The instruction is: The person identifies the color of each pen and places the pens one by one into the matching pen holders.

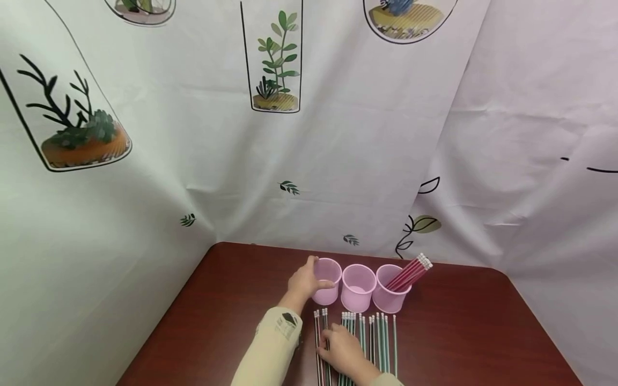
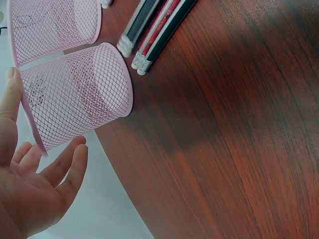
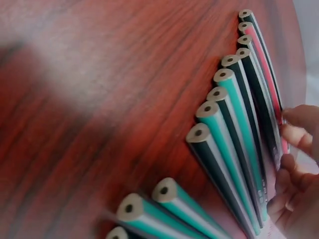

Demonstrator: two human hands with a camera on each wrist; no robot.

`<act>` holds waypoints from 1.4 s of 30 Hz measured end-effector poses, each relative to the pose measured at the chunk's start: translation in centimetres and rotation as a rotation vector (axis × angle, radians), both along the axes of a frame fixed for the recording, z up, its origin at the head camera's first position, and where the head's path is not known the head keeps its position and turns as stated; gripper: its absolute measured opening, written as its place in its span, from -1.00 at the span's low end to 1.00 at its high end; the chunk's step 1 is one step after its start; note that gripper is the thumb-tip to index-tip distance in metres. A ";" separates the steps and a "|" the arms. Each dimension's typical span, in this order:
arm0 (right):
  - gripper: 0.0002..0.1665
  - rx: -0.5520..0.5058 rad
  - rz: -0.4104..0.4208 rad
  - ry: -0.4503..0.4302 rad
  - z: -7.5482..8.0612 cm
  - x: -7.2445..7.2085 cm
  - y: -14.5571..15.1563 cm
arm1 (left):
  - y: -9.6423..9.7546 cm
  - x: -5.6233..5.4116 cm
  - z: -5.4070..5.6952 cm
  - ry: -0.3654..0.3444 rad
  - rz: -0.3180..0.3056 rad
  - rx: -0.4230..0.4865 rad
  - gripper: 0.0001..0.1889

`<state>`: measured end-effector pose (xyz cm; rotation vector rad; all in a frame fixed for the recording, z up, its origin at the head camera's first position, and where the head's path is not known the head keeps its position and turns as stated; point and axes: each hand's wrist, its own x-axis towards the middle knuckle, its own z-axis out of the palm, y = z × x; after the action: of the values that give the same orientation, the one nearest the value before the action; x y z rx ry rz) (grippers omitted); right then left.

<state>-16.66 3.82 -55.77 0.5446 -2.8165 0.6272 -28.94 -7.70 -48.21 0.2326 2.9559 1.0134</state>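
Three pink mesh cups stand in a row at the back of the table. My left hand (image 1: 304,281) holds the left cup (image 2: 77,97) by its rim, with fingers curved about its side. Closest to the right hand (image 1: 344,349) are the dark and red pencils (image 3: 264,64) at the left of a row lying on the table. Its thumb and fingertips curl about these pencils near their eraser ends; part of the grip is hidden. Green and black pencils (image 1: 381,338) lie to its right. The middle cup (image 1: 358,287) shows no pencils inside.
The right cup (image 1: 388,303) holds a bundle of red pencils (image 1: 410,273) with white erasers, leaning right. A brown wooden table (image 1: 463,327) extends on both sides. Behind it hangs a pale cloth (image 1: 338,161) printed with plants.
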 end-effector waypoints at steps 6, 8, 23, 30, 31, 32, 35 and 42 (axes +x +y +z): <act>-0.71 0.078 -0.056 -0.060 0.1 -0.1 0.1 | 0.0 0.1 -0.1 -0.009 0.000 0.004 -0.08; -0.71 0.123 -0.074 -0.054 0.1 -0.1 0.2 | 0.1 0.1 -0.1 -0.010 0.001 0.007 -0.09; -0.61 0.148 -0.141 -0.029 0.3 -0.1 0.0 | 0.0 0.1 -0.3 0.003 0.001 0.008 -0.07; -0.65 -0.129 -0.186 -0.099 0.8 0.0 -0.1 | -0.1 0.1 -0.3 0.009 0.008 0.005 -0.06; -0.65 -0.162 -0.189 -0.112 1.1 -0.1 0.0 | 0.0 0.1 -0.3 0.012 0.009 0.004 -0.07; -0.65 -0.191 -0.195 -0.125 1.3 -0.1 0.0 | 0.0 0.1 -0.3 0.013 0.009 0.004 -0.07; -0.67 -0.241 -0.214 -0.142 2.0 -0.2 0.3 | 0.0 0.1 -0.3 0.012 0.007 -0.001 -0.08; -0.68 -0.293 -0.285 -0.156 3.7 -0.3 1.5 | -0.1 0.0 -0.3 0.001 0.014 -0.014 -0.07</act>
<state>-16.96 5.30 -52.03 0.0413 -2.7903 1.0327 -28.90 -7.76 -48.50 0.2126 2.9681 0.9941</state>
